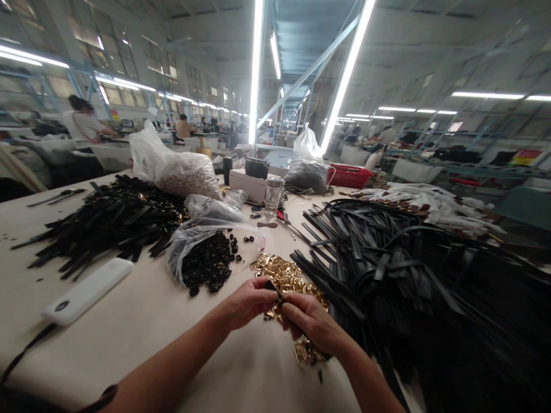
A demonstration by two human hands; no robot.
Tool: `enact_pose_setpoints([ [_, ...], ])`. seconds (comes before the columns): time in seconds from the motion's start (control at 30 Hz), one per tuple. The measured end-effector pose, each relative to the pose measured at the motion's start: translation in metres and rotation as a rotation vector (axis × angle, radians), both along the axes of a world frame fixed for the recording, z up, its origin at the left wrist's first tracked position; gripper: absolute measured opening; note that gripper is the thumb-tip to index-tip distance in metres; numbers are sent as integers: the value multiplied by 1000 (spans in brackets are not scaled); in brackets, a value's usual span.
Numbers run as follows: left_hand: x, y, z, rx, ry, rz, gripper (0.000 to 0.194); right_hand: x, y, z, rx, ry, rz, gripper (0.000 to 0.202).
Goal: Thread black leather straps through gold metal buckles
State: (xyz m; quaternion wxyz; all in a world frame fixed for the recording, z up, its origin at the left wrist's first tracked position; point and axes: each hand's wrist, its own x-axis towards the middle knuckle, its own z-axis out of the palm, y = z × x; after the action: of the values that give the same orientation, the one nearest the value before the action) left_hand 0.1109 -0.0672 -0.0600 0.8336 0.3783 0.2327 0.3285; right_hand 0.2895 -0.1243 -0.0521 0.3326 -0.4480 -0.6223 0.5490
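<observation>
My left hand (249,299) pinches a short black strap end (270,285) between thumb and fingers. Right against it, my right hand (312,320) is closed on the same black strap, where a small glint of gold metal shows between the fingertips. The rest of the strap is hidden by my fingers. Under and behind both hands lies a heap of gold buckles (282,271), some spilling towards me. To the left, a pile of small black loops (210,261) spreads from the mouth of a clear plastic bag (183,244).
Long black straps (357,246) are heaped at the right, with more finished-looking black straps (116,215) at the left. A white power bank (88,291) with a cable lies front left. Farther back stand a glass bottle (273,195), filled plastic bags (185,172) and a red basket (350,175).
</observation>
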Motion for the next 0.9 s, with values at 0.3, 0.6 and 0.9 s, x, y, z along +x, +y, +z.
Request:
enact_pose_setpoints([
  [0.3, 0, 2, -8, -7, -18, 11, 24, -4, -1, 3, 157, -141, -117, 37],
  [0.6, 10, -3, -8, 21, 36, 110, 28, -8, -1, 5, 226, -159, -162, 33],
  [0.9, 4, 1, -11, -90, -7, 67, 23, -7, 2, -7, -33, 162, -125, 39],
])
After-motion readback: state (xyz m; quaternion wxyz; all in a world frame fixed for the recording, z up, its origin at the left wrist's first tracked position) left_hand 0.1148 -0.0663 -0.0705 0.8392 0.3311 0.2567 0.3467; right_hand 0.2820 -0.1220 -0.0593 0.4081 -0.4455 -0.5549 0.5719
